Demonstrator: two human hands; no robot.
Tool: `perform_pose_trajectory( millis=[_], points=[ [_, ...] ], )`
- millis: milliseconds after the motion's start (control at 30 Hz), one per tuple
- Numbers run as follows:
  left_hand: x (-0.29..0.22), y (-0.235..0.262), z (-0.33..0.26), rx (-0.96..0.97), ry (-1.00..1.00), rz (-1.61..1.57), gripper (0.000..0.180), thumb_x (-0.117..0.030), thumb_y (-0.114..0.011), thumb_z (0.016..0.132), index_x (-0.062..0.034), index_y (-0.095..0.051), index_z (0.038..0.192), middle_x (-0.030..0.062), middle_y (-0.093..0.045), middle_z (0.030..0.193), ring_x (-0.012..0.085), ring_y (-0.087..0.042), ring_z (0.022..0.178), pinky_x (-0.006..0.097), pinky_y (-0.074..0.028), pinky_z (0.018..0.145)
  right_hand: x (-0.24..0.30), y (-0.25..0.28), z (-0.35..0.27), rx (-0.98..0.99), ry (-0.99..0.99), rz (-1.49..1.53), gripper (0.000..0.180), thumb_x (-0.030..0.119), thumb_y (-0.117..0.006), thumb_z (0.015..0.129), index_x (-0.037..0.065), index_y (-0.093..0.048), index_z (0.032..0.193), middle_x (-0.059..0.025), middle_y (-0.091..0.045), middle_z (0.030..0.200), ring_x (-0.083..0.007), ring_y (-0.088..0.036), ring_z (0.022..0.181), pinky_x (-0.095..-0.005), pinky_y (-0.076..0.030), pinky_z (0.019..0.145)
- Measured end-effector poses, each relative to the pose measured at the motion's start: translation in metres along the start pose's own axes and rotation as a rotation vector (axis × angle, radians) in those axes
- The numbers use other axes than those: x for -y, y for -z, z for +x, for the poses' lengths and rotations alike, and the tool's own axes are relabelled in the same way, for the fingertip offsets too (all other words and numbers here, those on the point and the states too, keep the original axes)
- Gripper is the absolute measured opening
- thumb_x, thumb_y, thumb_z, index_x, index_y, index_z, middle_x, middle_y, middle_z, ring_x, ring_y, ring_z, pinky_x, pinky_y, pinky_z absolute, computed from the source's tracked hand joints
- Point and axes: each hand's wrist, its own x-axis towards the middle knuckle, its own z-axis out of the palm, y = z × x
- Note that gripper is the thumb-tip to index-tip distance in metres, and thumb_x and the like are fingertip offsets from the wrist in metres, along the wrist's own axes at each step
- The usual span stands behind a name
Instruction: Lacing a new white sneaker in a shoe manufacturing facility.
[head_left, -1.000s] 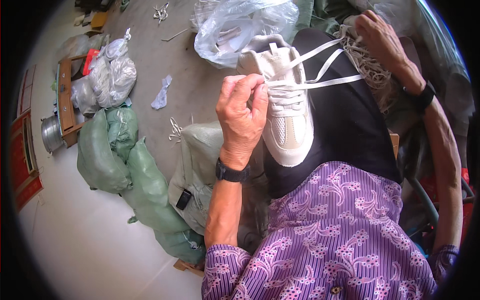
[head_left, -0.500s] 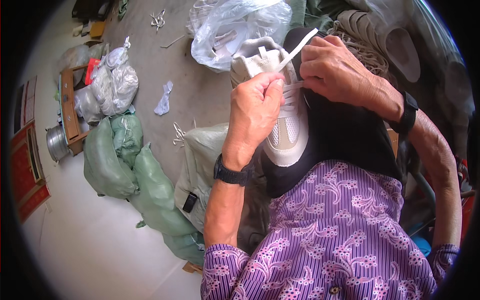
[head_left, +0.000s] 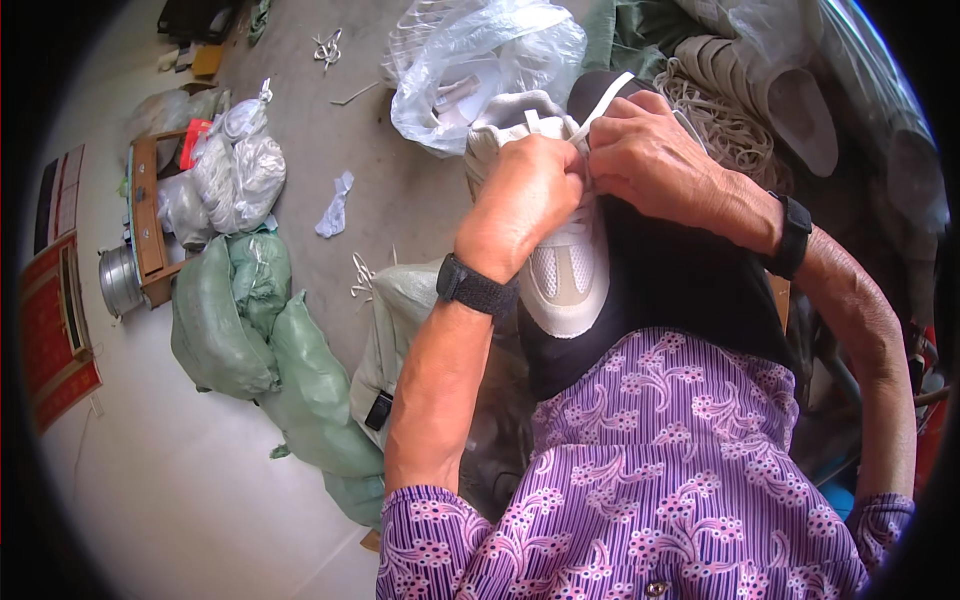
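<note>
– Where's the shoe?
– White sneaker (head_left: pixel 565 270) on my lap, on black cloth (head_left: pixel 680 280). Left hand (head_left: pixel 525 205) curled over its laces; right hand (head_left: pixel 650 160) pinching a white lace (head_left: pixel 603 101), both touching.
– Around it?
– Clear plastic bag (head_left: pixel 480 60) just beyond, green sacks (head_left: pixel 250 330) on floor to the left.

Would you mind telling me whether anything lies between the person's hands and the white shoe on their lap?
Nothing visible does. The left hand and right hand are both already on the white shoe, pinching its white lace near the top.
</note>
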Motion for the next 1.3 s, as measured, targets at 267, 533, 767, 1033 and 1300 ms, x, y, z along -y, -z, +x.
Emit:
perform_pose_trajectory(
  millis=[267,533,767,1033,1300],
  points=[
    [0.003,-0.002,-0.028,-0.395,-0.319,0.345,0.010,-0.007,-0.056,0.080,0.0006,-0.061,0.078,0.0153,-0.056,0.058,0.0193,-0.055,0.047,0.036,-0.046,0.051,0.005,0.020,0.007,-0.033,-0.117,0.085,0.020,0.012,-0.066,0.074,0.010,-0.062,0.093,-0.0057,-0.060,0.087,-0.0264,-0.059,0.096,-0.0442,-0.040,0.083],
    [-0.002,-0.011,-0.046,-0.459,-0.074,-0.319,0.011,-0.007,-0.058,0.086,0.0013,-0.065,0.088,-0.0011,-0.057,0.060,0.0046,-0.052,0.053,0.025,-0.044,0.050,0.014,0.019,0.025,0.096,-0.045,0.156,0.013,0.017,-0.068,0.074,0.008,-0.065,0.083,-0.0072,-0.061,0.083,-0.0259,-0.061,0.087,-0.0391,-0.042,0.077],
    [-0.001,-0.010,-0.044,-0.319,-0.190,-0.180,0.016,-0.009,-0.065,0.078,0.0019,-0.067,0.091,0.0133,-0.065,0.066,0.0140,-0.061,0.056,0.028,-0.048,0.057,0.015,0.046,0.051,-0.057,-0.383,0.880,0.016,0.016,-0.064,0.086,0.000,-0.060,0.086,0.0017,-0.053,0.073,-0.0064,-0.046,0.073,-0.0247,-0.040,0.065],
    [-0.018,-0.005,-0.029,-0.254,-0.035,-0.326,0.010,-0.005,-0.061,0.079,0.0014,-0.067,0.084,-0.0006,-0.057,0.060,0.0054,-0.051,0.056,0.024,-0.043,0.053,0.001,0.032,0.038,0.044,-0.613,1.359,0.023,0.032,-0.051,0.096,0.010,-0.059,0.091,0.0018,-0.059,0.084,-0.0086,-0.054,0.080,-0.0286,-0.043,0.077],
    [-0.029,-0.019,-0.028,-0.081,0.123,-0.717,0.014,-0.015,-0.062,0.086,-0.0015,-0.064,0.086,-0.0035,-0.054,0.066,0.0021,-0.047,0.054,0.018,-0.038,0.049,-0.029,0.095,0.028,0.050,-0.735,0.970,0.024,0.029,-0.053,0.096,0.008,-0.055,0.085,0.0026,-0.052,0.071,-0.0068,-0.051,0.065,-0.0237,-0.045,0.065]
  ],
)
